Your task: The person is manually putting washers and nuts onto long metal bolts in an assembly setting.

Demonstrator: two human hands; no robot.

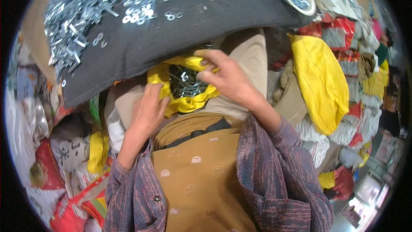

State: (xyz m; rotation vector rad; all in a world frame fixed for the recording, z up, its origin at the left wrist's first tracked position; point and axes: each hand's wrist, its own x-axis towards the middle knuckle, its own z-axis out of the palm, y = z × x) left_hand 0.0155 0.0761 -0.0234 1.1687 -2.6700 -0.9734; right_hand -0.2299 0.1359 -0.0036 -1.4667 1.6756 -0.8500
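Note:
Between my knees, below the table's front edge, a yellow woven bag (pixel 189 104) stands with its mouth open. Inside it lie shiny nails or thin metal pins (pixel 189 89), with a pale washer or two on top. My left hand (pixel 149 108) is closed on the bag's left rim, its fingertips at the yellow fabric. My right hand (pixel 229 76) is over the right side of the mouth, thumb and forefinger apart with a gap between them. The rim passes close by its fingertips.
A dark cloth-covered table (pixel 214 17) spans the front, heaped at left with flat metal pieces (pixel 81 21) and loose washers (pixel 139 15). A white bowl of metal parts (pixel 312 6) sits at its right. Beside me are a full yellow sack (pixel 322 81) and several piled bags.

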